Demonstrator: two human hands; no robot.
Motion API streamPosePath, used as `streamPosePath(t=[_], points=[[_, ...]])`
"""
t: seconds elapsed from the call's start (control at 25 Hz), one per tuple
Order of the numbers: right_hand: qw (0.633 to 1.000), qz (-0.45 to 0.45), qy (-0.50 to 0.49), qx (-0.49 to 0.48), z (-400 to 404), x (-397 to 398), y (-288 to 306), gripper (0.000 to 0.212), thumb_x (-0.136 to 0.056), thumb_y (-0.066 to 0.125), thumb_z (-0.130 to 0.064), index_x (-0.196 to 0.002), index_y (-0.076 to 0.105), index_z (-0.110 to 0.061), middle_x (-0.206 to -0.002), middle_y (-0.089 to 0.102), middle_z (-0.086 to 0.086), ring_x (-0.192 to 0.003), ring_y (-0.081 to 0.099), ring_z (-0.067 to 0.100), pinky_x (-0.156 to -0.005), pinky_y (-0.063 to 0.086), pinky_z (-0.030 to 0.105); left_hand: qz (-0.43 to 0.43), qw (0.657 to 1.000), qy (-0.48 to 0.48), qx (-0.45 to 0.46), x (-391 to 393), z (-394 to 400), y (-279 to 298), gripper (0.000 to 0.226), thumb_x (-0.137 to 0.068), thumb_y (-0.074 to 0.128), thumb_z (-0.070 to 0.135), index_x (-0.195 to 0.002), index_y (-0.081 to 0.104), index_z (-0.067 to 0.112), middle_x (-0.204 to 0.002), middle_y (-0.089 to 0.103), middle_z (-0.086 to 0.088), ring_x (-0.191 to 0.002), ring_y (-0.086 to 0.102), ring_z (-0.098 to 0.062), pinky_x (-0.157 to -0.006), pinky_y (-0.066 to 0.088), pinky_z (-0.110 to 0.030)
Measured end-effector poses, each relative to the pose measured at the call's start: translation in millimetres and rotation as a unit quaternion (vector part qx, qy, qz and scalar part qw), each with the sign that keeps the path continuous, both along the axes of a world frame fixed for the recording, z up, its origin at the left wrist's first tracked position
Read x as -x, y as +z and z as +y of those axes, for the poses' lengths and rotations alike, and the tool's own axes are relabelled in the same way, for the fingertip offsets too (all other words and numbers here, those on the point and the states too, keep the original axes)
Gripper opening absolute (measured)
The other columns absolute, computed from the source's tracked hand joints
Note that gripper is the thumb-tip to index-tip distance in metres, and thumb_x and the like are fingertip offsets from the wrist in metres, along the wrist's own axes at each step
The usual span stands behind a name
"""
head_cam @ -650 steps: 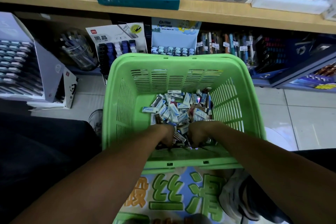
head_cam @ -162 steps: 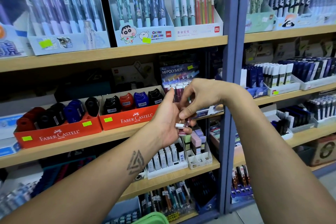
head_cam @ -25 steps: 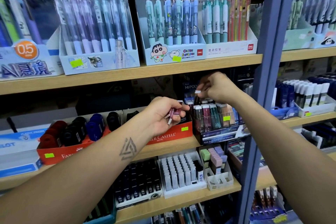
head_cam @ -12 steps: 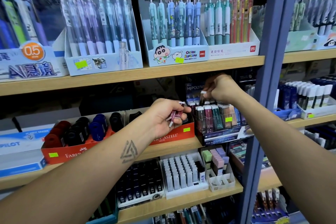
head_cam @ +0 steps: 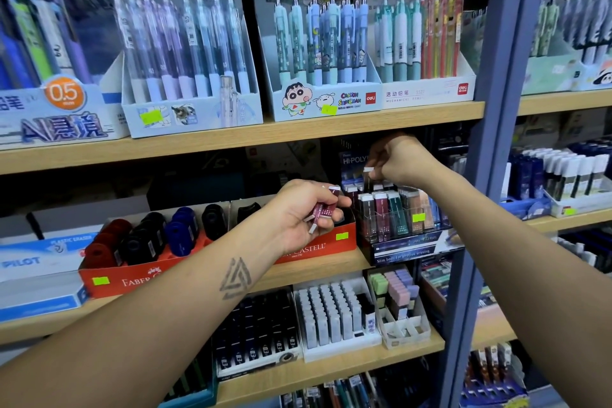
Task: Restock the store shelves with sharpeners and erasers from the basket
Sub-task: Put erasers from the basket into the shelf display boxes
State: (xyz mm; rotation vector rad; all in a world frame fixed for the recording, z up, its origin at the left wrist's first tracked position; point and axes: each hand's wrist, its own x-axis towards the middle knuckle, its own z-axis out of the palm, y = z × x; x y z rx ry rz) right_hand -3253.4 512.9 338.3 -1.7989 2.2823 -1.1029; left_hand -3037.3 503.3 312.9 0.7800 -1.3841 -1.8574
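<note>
Shelf display (head_cam: 405, 243), eraser (head_cam: 368, 170) in right hand (head_cam: 395, 159)

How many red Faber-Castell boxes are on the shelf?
2. One box sits left on the middle shelf, full of sharpeners; the other box stands right beside it, partly hidden behind the left hand.

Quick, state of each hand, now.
Left hand: holding a few slim erasers.
Right hand: pinching one eraser above the display box.

Slim maroon erasers (head_cam: 320, 211) in hand beside eraser display (head_cam: 402, 220)
</note>
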Motion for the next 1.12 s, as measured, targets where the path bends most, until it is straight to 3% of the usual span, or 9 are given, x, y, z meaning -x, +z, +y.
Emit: streamPosePath(t=[0.2,0.4,0.56,0.76,0.84,0.96,1.12], points=[[0.998,0.055,0.004,-0.024,3,-2,5,0.019,-0.078,0.077,-0.006,-0.074,0.066,-0.020,-0.082,0.072,0.004,-0.086,0.070,0.024,-0.082,0.059,0.041,-0.008,1.000,-0.010,0.003,-1,5,0,0.041,-0.093,0.045,-0.012,-0.134,0.044,-0.011,-0.083,0.067,-0.020,-0.051,0.051,-0.017,-0.034,0.032,-0.018],[0.999,-0.027,0.010,-0.015,3,2,6,0.018,-0.080,0.076,0.001,-0.077,0.069,-0.015,-0.084,0.074,0.010,-0.082,0.071,0.026,-0.081,0.060,0.043,-0.011,1.000,-0.012,0.004,-1,6,1,0.039,-0.092,0.045,-0.013,-0.131,0.046,-0.010,-0.083,0.067,-0.021,-0.051,0.052,-0.018,-0.033,0.033,-0.018],[0.999,-0.026,-0.006,-0.033,0,3,-3,0.023,-0.077,0.078,0.003,-0.070,0.067,-0.016,-0.080,0.074,0.009,-0.083,0.073,0.027,-0.083,0.060,0.046,-0.021,1.000,-0.010,0.011,0,7,1,0.034,-0.093,0.046,-0.013,-0.127,0.049,-0.009,-0.084,0.067,-0.022,-0.052,0.053,-0.018,-0.034,0.034,-0.018],[0.994,0.077,0.012,-0.079,6,-7,-1,0.021,-0.077,0.085,-0.015,-0.068,0.070,-0.027,-0.086,0.071,-0.006,-0.082,0.066,0.012,-0.080,0.056,0.030,-0.024,1.000,-0.018,0.008,-3,9,2,0.032,-0.094,0.051,-0.011,-0.125,0.054,-0.001,-0.081,0.069,-0.022,-0.057,0.063,-0.020,-0.040,0.045,-0.019],[0.990,0.102,0.023,-0.096,10,-11,2,0.013,-0.082,0.081,-0.016,-0.079,0.075,-0.027,-0.091,0.070,-0.006,-0.083,0.063,0.010,-0.076,0.050,0.024,-0.026,0.999,-0.018,0.010,-2,11,1,0.031,-0.094,0.053,-0.011,-0.124,0.054,-0.003,-0.079,0.070,-0.021,-0.059,0.068,-0.022,-0.042,0.051,-0.021],[0.997,0.061,0.026,-0.044,21,-14,10,0.016,-0.090,0.071,-0.013,-0.101,0.078,-0.022,-0.090,0.069,-0.005,-0.081,0.061,0.008,-0.070,0.045,0.020,-0.016,0.999,-0.027,0.012,0,14,0,0.026,-0.095,0.053,-0.011,-0.121,0.056,-0.014,-0.081,0.071,-0.021,-0.065,0.073,-0.026,-0.044,0.054,-0.019],[0.992,-0.063,0.093,0.065,46,-25,7,0.008,-0.090,0.072,-0.018,-0.093,0.079,-0.022,-0.084,0.076,-0.003,-0.077,0.065,0.009,-0.075,0.051,0.025,0.012,1.000,-0.020,0.015,4,20,0,0.018,-0.095,0.054,-0.010,-0.112,0.060,-0.005,-0.087,0.071,-0.021,-0.070,0.074,-0.029,-0.041,0.050,-0.018]])
